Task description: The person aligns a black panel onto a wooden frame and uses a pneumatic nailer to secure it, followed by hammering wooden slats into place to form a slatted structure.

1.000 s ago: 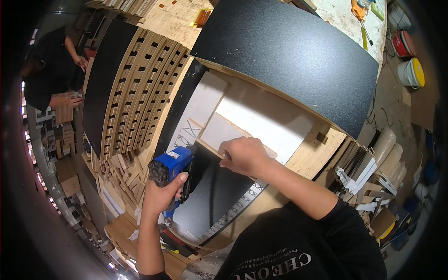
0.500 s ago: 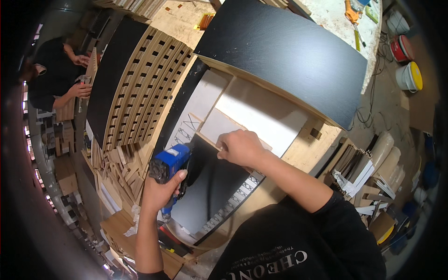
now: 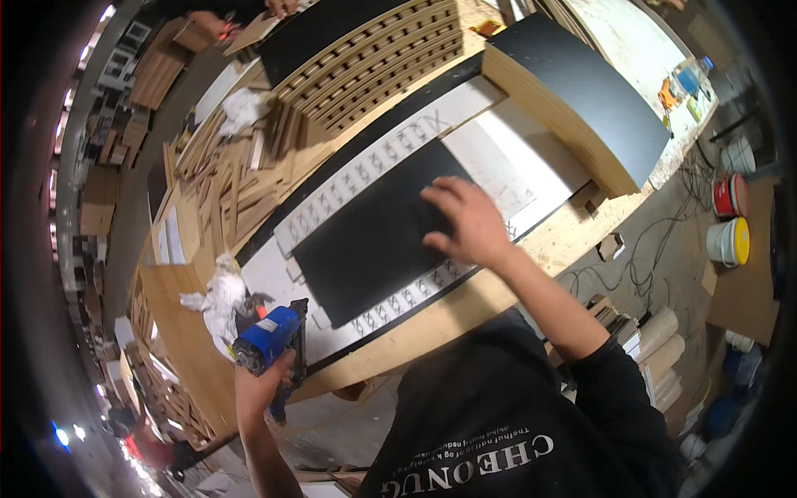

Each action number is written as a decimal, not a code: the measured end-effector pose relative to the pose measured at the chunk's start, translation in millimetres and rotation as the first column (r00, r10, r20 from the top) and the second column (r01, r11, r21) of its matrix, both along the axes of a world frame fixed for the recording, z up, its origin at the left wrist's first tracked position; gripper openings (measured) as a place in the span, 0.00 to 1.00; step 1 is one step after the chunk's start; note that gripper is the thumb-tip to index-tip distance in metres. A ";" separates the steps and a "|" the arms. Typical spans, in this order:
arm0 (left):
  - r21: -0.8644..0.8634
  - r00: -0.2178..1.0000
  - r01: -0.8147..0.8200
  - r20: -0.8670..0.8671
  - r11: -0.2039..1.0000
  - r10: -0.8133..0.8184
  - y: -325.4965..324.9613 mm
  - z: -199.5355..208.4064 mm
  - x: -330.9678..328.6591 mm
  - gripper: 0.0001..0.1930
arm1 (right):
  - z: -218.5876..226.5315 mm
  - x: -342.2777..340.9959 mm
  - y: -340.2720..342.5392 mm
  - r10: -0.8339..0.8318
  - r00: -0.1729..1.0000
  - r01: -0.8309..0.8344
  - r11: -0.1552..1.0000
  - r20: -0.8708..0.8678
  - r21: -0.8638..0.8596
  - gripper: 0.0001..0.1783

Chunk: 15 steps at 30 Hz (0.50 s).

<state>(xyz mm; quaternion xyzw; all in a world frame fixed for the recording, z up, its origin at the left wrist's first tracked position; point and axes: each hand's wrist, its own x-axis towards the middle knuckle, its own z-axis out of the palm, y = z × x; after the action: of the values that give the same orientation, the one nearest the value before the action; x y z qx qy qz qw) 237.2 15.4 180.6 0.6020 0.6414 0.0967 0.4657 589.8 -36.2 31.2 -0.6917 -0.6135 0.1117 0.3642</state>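
Note:
In my left hand (image 3: 264, 383) is a blue nail gun (image 3: 271, 335), its handle wrapped by my fingers; its black nose points toward the near left corner of the white board (image 3: 278, 270). My right hand (image 3: 471, 222) is over a black rectangular panel (image 3: 374, 241) with fingers spread and nothing in them. Whether its fingertips touch the panel I cannot tell. The black panel lies on the white board between two rows of drawn crosses. A stack of thick black-topped boards (image 3: 573, 91) rests across the far right part of the white board.
A stack of slotted wooden frames (image 3: 374, 62) stands at the far side. Loose wood strips (image 3: 237, 187) and white crumpled plastic (image 3: 220, 303) lie at the left. Buckets (image 3: 729, 242) and cables (image 3: 635, 266) are on the floor at right. Another person's hand (image 3: 282, 7) shows at the top.
My left hand has moved down and left with the nail gun, away from the black panel. My right hand has opened from a closed pose. The head view has shifted leftward.

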 end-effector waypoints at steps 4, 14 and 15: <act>-0.087 0.994 -0.054 -0.099 0.995 0.045 -19.6 -9.4 -40.6 0.07 | -18.0 -95.0 -3.3 0.401 0.915 -0.396 0.914 0.043 -0.084 0.35; 0.034 0.957 0.291 0.006 0.956 -0.291 -23.6 -54.3 -59.2 0.13 | -58.5 -176.9 6.5 0.352 0.903 -0.346 0.936 0.247 -0.071 0.31; -0.060 0.972 0.237 0.019 0.970 -0.236 -22.3 -53.9 -56.0 0.12 | -60.1 -177.9 7.2 0.339 0.904 -0.337 0.940 0.262 -0.056 0.30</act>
<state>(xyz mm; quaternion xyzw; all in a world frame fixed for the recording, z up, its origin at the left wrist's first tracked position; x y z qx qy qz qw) 181.2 -6.9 126.7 0.6588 0.5649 0.0241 0.4963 411.9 -29.0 -29.0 -0.5854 -0.7669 0.0815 0.2501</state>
